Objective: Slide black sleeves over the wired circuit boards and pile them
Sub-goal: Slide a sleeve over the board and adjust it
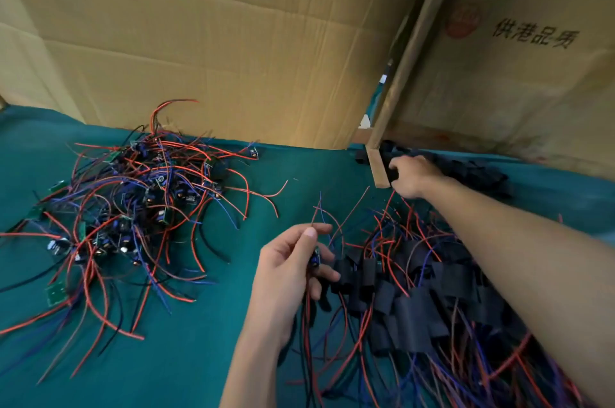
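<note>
My left hand (pixel 293 264) holds a small wired circuit board (pixel 316 256) between thumb and fingers, its red and blue wires trailing up and down. My right hand (pixel 411 174) reaches to the far right and grips a black sleeve (pixel 392 174) at the edge of a heap of loose black sleeves (pixel 476 171). A tangled pile of bare circuit boards with red, blue and black wires (pixel 133 208) lies at the left. At the lower right lies a pile of sleeved boards (pixel 416 301).
A green cloth (pixel 206 357) covers the table. Cardboard sheets (pixel 216 41) stand along the back, with a wooden post (pixel 409 51) between them whose foot (pixel 379 168) lies next to my right hand.
</note>
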`<state>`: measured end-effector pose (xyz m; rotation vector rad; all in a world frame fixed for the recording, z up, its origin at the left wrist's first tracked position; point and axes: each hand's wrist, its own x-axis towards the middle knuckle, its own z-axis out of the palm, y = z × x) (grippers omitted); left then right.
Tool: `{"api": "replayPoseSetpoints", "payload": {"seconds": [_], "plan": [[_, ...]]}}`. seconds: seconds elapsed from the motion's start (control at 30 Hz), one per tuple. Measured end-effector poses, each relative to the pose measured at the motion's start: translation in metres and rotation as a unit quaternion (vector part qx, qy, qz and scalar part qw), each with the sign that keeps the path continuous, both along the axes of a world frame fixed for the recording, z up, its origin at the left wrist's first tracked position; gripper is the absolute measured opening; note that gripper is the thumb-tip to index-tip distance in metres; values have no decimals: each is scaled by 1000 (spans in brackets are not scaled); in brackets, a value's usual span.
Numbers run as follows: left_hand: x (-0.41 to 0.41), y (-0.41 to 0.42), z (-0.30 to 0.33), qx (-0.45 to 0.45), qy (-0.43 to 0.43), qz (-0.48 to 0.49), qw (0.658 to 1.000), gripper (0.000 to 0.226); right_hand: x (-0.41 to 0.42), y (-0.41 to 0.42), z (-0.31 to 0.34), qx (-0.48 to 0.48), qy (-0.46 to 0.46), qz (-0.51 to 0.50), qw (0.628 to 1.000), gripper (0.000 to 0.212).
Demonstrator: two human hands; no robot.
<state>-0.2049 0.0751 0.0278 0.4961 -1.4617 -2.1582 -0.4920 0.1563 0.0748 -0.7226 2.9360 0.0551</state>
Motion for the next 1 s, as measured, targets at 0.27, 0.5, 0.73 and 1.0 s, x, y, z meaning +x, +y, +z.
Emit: {"api": "replayPoseSetpoints", "payload": {"seconds": [0.27,0.5,0.73,1.0], "plan": [[1,1,1,-30,5,-6,1000,30,-10,9,2,-40,-11,-30,999,37],[1,1,2,2,21,6,1000,35,-6,22,17,9,-25,27,999,48],[1,1,2,1,24,9,1000,37,-7,29,17,31,0,45,999,36],[1,-1,1,7,28,10,1000,34,4,39,36,-67,98,38,992,14]]}}
